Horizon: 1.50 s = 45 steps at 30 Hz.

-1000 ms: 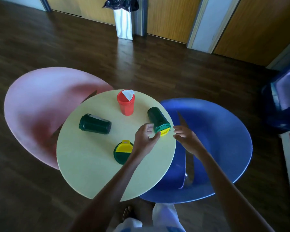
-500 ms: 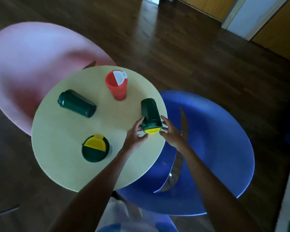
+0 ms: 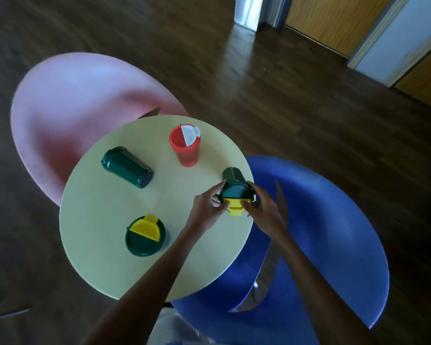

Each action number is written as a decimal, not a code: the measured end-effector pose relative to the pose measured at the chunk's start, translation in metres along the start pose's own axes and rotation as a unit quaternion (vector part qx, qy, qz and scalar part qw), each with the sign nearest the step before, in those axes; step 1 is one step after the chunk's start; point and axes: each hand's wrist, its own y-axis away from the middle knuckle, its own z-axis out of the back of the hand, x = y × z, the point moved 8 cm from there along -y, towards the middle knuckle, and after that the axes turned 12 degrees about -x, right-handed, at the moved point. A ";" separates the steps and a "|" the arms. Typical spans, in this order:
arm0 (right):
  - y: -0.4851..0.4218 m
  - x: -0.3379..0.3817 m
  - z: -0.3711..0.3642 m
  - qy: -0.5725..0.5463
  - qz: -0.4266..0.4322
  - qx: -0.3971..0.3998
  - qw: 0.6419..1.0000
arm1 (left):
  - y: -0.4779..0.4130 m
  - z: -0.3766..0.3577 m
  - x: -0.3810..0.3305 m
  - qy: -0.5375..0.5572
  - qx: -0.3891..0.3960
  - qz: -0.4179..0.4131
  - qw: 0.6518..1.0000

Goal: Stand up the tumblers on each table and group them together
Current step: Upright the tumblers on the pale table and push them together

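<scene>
On the round pale yellow table (image 3: 105, 220) are several tumblers. A green tumbler with a yellow-flapped lid (image 3: 234, 186) is at the table's right edge, tilted up with its lid toward me. My left hand (image 3: 205, 210) grips its left side and my right hand (image 3: 264, 212) grips its right side. A red tumbler with a white flap (image 3: 186, 146) stands upright at the back. A dark green tumbler (image 3: 127, 166) lies on its side at the left. Another green tumbler with a yellow flap (image 3: 145, 235) stands upright near the front.
A pink round table (image 3: 67, 115) overlaps behind the yellow one on the left. A blue round table (image 3: 334, 232) sits lower on the right. Dark wooden floor surrounds them, with wooden doors and a grey frame (image 3: 393, 41) at the back right.
My right hand has closed onto the green tumbler, and both hands have tipped it up from lying toward upright. The camera view has shifted as well.
</scene>
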 end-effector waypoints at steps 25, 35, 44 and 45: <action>-0.023 0.025 -0.014 -0.006 -0.063 0.055 0.996 | -0.022 0.026 -0.029 -0.091 0.016 0.041 0.995; -0.029 0.090 0.016 0.088 0.024 -0.144 0.985 | -0.038 0.112 -0.038 -0.038 -0.085 0.012 0.996; -0.020 0.211 -0.129 -0.036 0.183 0.054 0.981 | -0.049 0.234 0.067 -0.029 -0.210 0.122 0.970; -0.022 0.215 -0.151 -0.031 0.177 0.092 0.979 | -0.051 0.241 0.083 -0.034 -0.214 0.136 0.967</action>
